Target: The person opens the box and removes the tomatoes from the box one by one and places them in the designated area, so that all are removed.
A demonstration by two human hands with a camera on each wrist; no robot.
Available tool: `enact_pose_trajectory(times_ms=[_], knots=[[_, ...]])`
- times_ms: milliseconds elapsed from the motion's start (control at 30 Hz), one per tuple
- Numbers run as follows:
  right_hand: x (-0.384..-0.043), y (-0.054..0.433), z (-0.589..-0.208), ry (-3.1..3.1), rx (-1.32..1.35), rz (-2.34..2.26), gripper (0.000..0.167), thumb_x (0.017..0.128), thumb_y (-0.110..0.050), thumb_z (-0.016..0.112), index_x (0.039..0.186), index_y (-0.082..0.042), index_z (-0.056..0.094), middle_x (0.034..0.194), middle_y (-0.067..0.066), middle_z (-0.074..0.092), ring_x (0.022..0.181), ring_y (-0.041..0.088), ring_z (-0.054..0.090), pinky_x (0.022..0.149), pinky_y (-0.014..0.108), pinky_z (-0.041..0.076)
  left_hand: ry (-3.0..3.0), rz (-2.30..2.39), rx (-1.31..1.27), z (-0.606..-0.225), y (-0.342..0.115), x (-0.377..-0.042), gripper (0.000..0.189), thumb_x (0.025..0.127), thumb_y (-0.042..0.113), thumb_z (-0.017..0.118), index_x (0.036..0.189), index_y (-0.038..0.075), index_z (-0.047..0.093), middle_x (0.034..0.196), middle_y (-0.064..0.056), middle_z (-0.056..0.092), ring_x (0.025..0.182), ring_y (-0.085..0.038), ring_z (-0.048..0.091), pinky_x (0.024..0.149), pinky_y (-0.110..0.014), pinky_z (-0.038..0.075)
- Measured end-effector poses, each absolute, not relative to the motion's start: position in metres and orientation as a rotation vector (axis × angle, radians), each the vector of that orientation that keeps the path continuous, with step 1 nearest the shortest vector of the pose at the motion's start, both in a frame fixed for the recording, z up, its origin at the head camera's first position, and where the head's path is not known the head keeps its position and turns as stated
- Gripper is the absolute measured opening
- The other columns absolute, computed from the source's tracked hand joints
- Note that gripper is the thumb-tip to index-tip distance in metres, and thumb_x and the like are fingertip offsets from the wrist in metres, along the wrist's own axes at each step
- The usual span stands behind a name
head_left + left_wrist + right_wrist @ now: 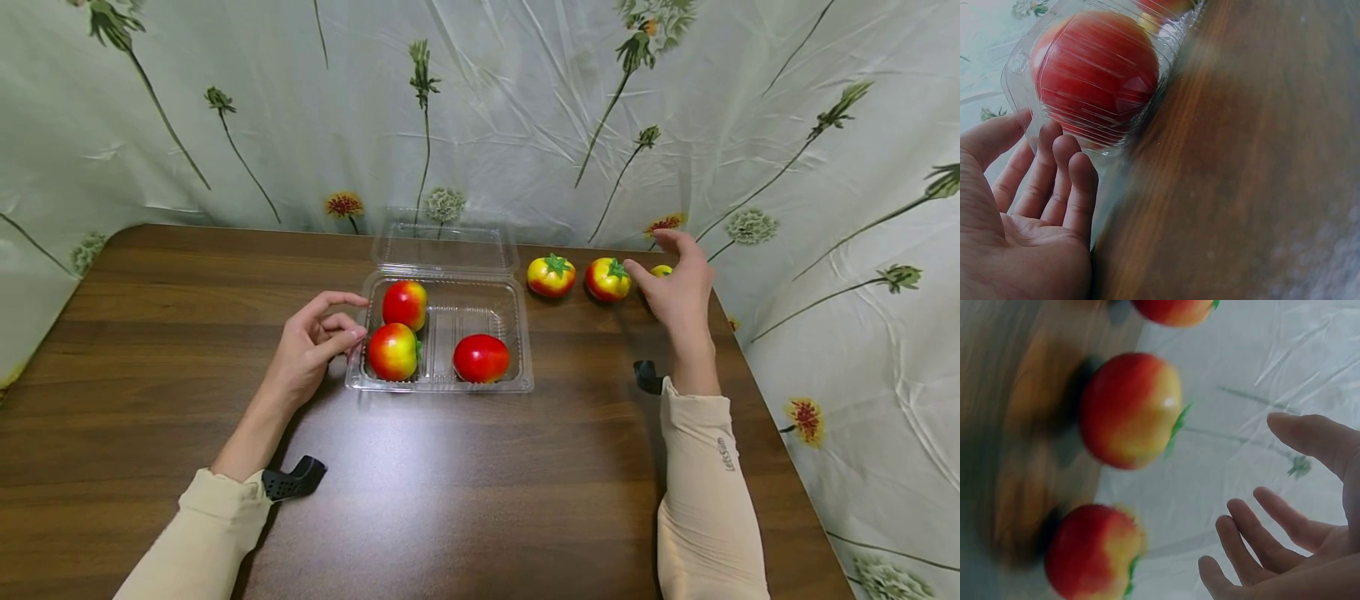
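Note:
A clear plastic clamshell box (438, 387) lies with its lid (444, 247) folded back. Two red-and-yellow tomatoes (405, 305) sit in its left part, and a redder tomato (482, 358) in its right part. My left hand (303, 350) is at the box's left wall, its fingertips at the plastic and the fingers loosely bent. At the back right, my right hand (681, 287) is held above the table, thumb and fingers spread, with nothing between them. Partly hidden behind it is a yellowish tomato (662, 271). Two more tomatoes (1129, 412) with green leafy tops stand to its left.
The brown wooden table (450, 500) ends at the back against a pale curtain (510, 125) printed with flowers. Its right edge slants just beyond the right arm. The raised lid reaches the table's back edge.

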State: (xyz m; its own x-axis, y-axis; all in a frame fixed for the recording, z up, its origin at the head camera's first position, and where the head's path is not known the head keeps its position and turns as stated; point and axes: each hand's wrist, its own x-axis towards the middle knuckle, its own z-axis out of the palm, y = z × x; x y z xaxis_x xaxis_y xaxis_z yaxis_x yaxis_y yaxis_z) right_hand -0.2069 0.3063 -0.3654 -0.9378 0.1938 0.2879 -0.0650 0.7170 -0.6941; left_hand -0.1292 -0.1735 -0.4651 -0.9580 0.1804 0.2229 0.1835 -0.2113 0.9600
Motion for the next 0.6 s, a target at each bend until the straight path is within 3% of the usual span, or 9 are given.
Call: enact_pose_trajectory(times_ms=[600], knots=[[-0.196,0.256,-0.360,-2.709,0.197,1.060,0.059,0.091,-0.019,0.083,0.141,-0.002,0.058,0.141,0.019,0.065,0.135,0.037,0.058,0.114,0.056,0.042,-1.964,-2.411,-0.454,-0.464,-0.173,-0.129,0.035,0.098,-0.010,0.063,0.131,-0.003,0.060,0.084,-0.004,0.073,0.065,-0.017,0.059,0.062,-0.021,0.053]])
